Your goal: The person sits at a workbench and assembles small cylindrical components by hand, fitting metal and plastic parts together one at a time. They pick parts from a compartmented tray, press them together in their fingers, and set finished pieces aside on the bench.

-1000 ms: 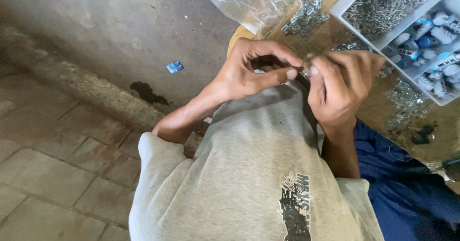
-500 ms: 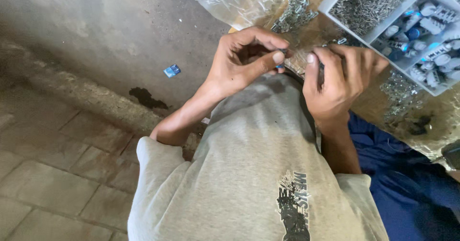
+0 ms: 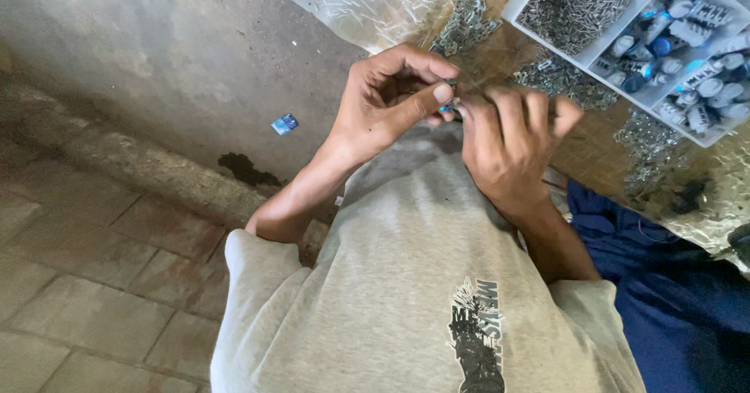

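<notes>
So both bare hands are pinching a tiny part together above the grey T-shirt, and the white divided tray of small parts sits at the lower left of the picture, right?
Not quite. The head view shows the white divided plastic tray at the upper right, not the lower left. The rest holds: the left hand and right hand meet on a tiny part above the grey T-shirt.

A small part [image 3: 447, 108] sat pinched just above the centre of the frame, between the thumb and forefinger of the left hand [image 3: 387, 100] and the curled fingers of the right hand [image 3: 508, 139]; only a sliver of it showed, bluish with a glint of metal; the rest lay hidden behind the fingertips, so its shape and pose could not be told; it was held up off the wooden surface, in front of the grey shirt.
</notes>
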